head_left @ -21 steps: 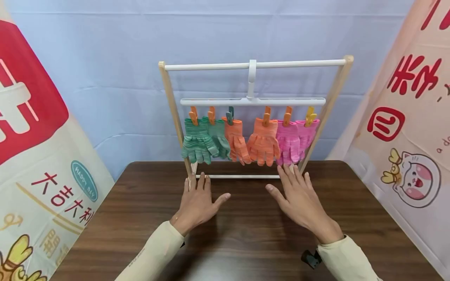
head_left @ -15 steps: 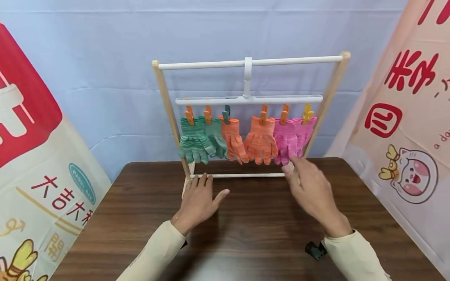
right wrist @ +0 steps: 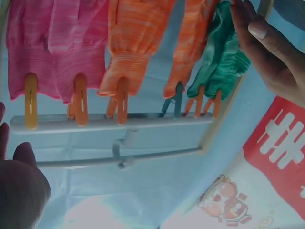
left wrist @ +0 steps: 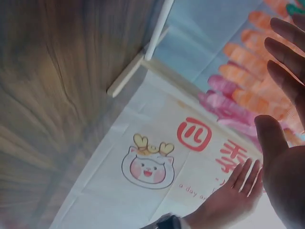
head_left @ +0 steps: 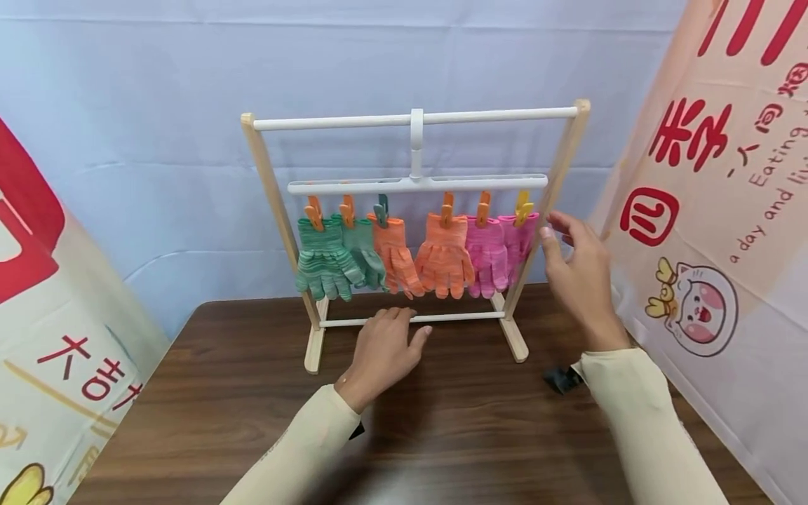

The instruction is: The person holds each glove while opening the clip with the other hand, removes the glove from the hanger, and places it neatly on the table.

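Rack [head_left: 341, 122]: one, wooden posts and white rods, standing on the counter [head_left: 454, 435] toward its back edge. Its two feet run forward; a strip of counter lies between them and a broader stretch in front.

Hanger [head_left: 416, 185]: one, white, hooked over the top rod near mid-length. Its right end comes close to the right post [head_left: 560, 165]; a narrow gap shows at the left post.

Gloves: six, cuffs up, below the hanger. From left: two green gloves [head_left: 325, 259], overlapping; two orange gloves [head_left: 445, 252], cuffs apart, fingers nearly meeting; two pink gloves [head_left: 486, 256], overlapping. All fingertips stop above the lower rod [head_left: 454, 318], with room beneath.

Clips [head_left: 446, 210]: six, one per cuff; from left orange, orange, teal, orange, orange, yellow.

Left hand [head_left: 385, 351]: fingers extended and relaxed, thumb out to the side, holding nothing. Located at the lower rod, under the gloves; contact with the rod cannot be told.

Right hand [head_left: 577, 273]: at the outer side of the right post, beside the pink gloves; fingers softly bent, thumb parted from them, nothing gripped. Whether a fingertip touches the post cannot be told.

Back cloth [head_left: 353, 56]: pale blue, behind the rack.

Right cloth [head_left: 713, 231]: printed, rising along the counter's right edge.
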### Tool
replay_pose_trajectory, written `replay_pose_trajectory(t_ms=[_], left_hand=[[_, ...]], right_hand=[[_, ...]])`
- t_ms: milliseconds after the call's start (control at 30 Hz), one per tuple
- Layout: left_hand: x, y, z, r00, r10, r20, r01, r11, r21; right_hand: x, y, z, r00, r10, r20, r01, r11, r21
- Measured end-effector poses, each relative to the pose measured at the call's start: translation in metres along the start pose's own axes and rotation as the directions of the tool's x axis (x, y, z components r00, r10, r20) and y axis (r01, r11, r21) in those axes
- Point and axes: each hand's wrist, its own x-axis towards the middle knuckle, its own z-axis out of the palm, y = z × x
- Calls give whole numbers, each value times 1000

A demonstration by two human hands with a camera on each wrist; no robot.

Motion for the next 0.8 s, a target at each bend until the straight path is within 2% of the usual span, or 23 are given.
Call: replay_pose_trajectory(t_ms=[100, 267, 500, 800], left_hand=[[7, 11, 1, 1000, 16, 13, -15, 1000, -17], [19, 26, 3, 998, 54, -26, -55, 997, -54], [35, 41, 10, 998, 61, -30, -64, 992, -108], [52, 59, 15, 995, 89, -40, -94, 985, -146]], right_hand=[[8, 1, 6, 1000, -13, 8, 13, 1000, 23], [17, 2, 13, 1000, -2, 14, 2, 999, 36], [23, 4, 17, 996, 64, 59, -66, 997, 48], [28, 4, 19, 990, 93, 105, -99, 994, 50]])
